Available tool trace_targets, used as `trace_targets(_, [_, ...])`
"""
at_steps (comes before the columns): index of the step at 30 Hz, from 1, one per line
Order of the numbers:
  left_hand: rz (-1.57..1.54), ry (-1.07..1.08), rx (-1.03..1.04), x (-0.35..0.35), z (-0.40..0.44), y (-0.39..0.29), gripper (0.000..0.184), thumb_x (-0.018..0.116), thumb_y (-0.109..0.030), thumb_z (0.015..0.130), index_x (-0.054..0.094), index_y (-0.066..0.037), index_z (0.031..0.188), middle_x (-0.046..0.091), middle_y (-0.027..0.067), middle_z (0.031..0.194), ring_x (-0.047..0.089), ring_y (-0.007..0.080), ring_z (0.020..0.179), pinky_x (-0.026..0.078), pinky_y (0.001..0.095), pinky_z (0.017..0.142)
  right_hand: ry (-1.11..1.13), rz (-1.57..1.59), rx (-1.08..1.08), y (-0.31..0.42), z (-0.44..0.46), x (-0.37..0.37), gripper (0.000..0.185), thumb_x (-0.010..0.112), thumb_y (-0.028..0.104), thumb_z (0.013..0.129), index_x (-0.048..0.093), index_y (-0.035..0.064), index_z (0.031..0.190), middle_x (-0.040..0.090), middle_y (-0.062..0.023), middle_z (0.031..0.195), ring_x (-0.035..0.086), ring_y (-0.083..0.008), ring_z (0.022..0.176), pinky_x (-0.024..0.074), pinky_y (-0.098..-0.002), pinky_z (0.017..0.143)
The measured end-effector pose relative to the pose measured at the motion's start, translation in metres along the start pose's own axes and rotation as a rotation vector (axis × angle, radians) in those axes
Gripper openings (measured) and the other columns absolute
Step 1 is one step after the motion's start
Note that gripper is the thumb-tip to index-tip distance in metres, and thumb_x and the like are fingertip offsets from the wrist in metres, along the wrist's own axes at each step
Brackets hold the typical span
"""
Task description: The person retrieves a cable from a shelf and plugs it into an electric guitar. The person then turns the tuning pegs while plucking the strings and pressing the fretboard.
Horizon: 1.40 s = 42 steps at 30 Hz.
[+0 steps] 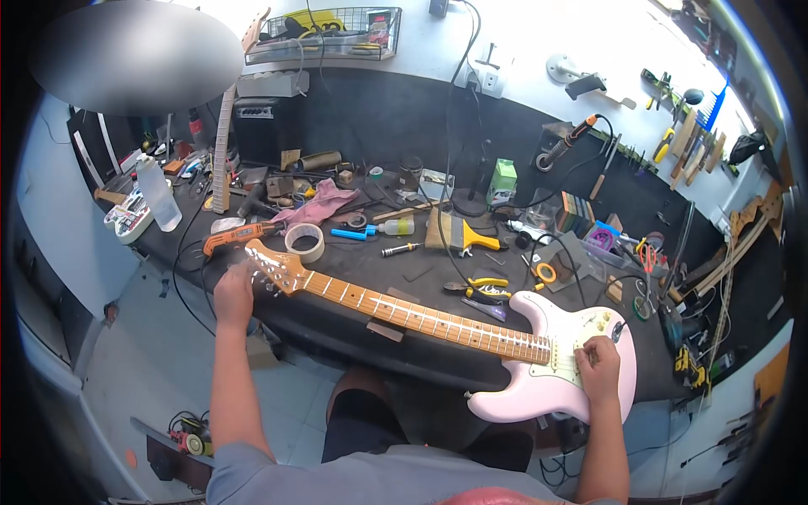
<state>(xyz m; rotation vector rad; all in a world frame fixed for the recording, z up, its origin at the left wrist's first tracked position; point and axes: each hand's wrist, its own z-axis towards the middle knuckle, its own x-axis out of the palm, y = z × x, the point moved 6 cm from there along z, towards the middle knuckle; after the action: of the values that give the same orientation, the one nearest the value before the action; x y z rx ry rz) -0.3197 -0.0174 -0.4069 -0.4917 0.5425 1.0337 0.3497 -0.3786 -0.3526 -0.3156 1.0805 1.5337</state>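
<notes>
A pink electric guitar (pixel 513 400) with a pale pickguard lies across the front of the dark workbench, its maple neck (pixel 404 313) pointing left. At the headstock (pixel 276 264), my left hand (pixel 234 295) has its fingers bent together by the tuning pegs; what they hold is too small to make out. My right hand (pixel 599 364) rests over the strings near the bridge with its fingers curled in, and whatever is between them is hidden. Beneath the neck a small brown block (pixel 385 332) shows.
Behind the guitar lie a tape roll (pixel 304 241), an orange tool (pixel 240 236), a wide brush (pixel 459 233), yellow pliers (pixel 486 289) and scissors (pixel 646 257). A clear bottle (pixel 158 195) stands at the left. Cables hang over the bench.
</notes>
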Motion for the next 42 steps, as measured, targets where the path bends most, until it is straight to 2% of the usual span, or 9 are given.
trace_targets(6, [-0.158, -0.074, -0.21, -0.003, -0.002, -0.003, 0.015, 0.074, -0.008, 0.102, 0.079, 0.002, 0.111, 0.08, 0.0201, 0.101, 0.078, 0.0384, 0.094, 0.06, 0.0452, 0.085, 0.005, 0.002, 0.009, -0.002, -0.001, 0.0, 0.022, 0.084, -0.001, 0.082, 0.065, -0.0003, 0.092, 0.07, -0.0174, 0.1, 0.066, -0.0387, 0.096, 0.0532, -0.0465, 0.089])
trace_targets(15, [-0.508, 0.042, -0.733, 0.034, -0.014, 0.035, 0.023, 0.073, -0.018, 0.108, 0.079, 0.003, 0.106, 0.074, 0.0053, 0.081, 0.061, 0.0093, 0.06, 0.046, 0.0304, 0.056, 0.015, -0.055, -0.033, 0.006, 0.002, 0.0, 0.016, 0.082, 0.0, 0.085, 0.068, -0.0004, 0.092, 0.069, -0.0175, 0.102, 0.065, -0.0379, 0.103, 0.0523, -0.0474, 0.094])
trace_targets(18, [-0.78, 0.041, -0.904, 0.034, -0.018, 0.041, 0.026, 0.069, -0.02, 0.11, 0.078, 0.002, 0.1, 0.073, 0.0031, 0.081, 0.059, 0.0079, 0.06, 0.045, 0.0291, 0.055, 0.008, -0.059, -0.029, 0.004, 0.002, 0.001, 0.014, 0.083, 0.001, 0.085, 0.07, -0.0006, 0.091, 0.069, -0.0171, 0.104, 0.065, -0.0374, 0.105, 0.0524, -0.0471, 0.095])
trace_targets(21, [-0.658, -0.091, -0.898, 0.025, -0.014, 0.046, 0.027, 0.069, -0.021, 0.11, 0.077, 0.002, 0.097, 0.073, 0.0037, 0.08, 0.06, 0.0101, 0.06, 0.047, 0.0309, 0.058, -0.003, -0.044, -0.008, 0.004, 0.001, 0.0, 0.014, 0.083, 0.001, 0.085, 0.071, -0.001, 0.09, 0.069, -0.0168, 0.105, 0.065, -0.0373, 0.106, 0.0526, -0.0472, 0.095])
trace_targets(27, [-0.521, 0.085, -0.77, 0.034, -0.004, 0.055, 0.028, 0.067, -0.022, 0.109, 0.074, 0.0, 0.094, 0.07, 0.004, 0.077, 0.058, 0.011, 0.057, 0.044, 0.0302, 0.054, -0.016, -0.048, -0.009, 0.001, 0.001, 0.0, 0.016, 0.084, 0.001, 0.084, 0.069, -0.0006, 0.09, 0.068, -0.0166, 0.106, 0.065, -0.0372, 0.104, 0.0527, -0.0475, 0.095])
trace_targets(33, [-1.119, 0.162, -1.312, 0.066, -0.013, 0.076, 0.024, 0.067, -0.023, 0.106, 0.068, -0.003, 0.092, 0.063, 0.0017, 0.072, 0.047, 0.0069, 0.052, 0.028, 0.027, 0.043, -0.009, -0.069, -0.013, 0.003, 0.001, 0.0, 0.019, 0.084, 0.001, 0.083, 0.067, 0.0001, 0.09, 0.068, -0.0167, 0.105, 0.065, -0.0374, 0.103, 0.0528, -0.0475, 0.094])
trace_targets(36, [-1.211, 0.214, -1.403, 0.069, -0.014, 0.081, 0.021, 0.066, -0.023, 0.105, 0.067, -0.006, 0.092, 0.062, 0.0011, 0.072, 0.042, 0.0059, 0.051, 0.025, 0.0253, 0.044, -0.004, -0.073, -0.009, 0.001, 0.002, 0.001, 0.019, 0.084, 0.0, 0.083, 0.066, 0.0001, 0.09, 0.068, -0.0169, 0.105, 0.065, -0.0376, 0.103, 0.0528, -0.0473, 0.094])
trace_targets(39, [-0.924, 0.298, -1.047, 0.051, -0.005, 0.078, 0.015, 0.068, -0.016, 0.103, 0.07, -0.003, 0.095, 0.067, 0.0051, 0.079, 0.053, 0.0117, 0.055, 0.039, 0.0296, 0.049, -0.004, -0.07, -0.004, -0.001, 0.001, 0.001, 0.019, 0.084, 0.0, 0.083, 0.066, 0.0, 0.09, 0.068, -0.017, 0.104, 0.065, -0.0377, 0.102, 0.0527, -0.0472, 0.094])
trace_targets(42, [-0.537, 0.086, -0.642, 0.025, 0.002, 0.057, 0.013, 0.071, -0.013, 0.104, 0.072, 0.0, 0.102, 0.071, 0.0085, 0.082, 0.063, 0.0179, 0.062, 0.05, 0.0352, 0.058, -0.004, -0.06, 0.004, 0.002, 0.001, 0.0, 0.019, 0.084, 0.0, 0.083, 0.066, 0.0, 0.09, 0.068, -0.0172, 0.104, 0.065, -0.0378, 0.102, 0.0527, -0.0473, 0.094])
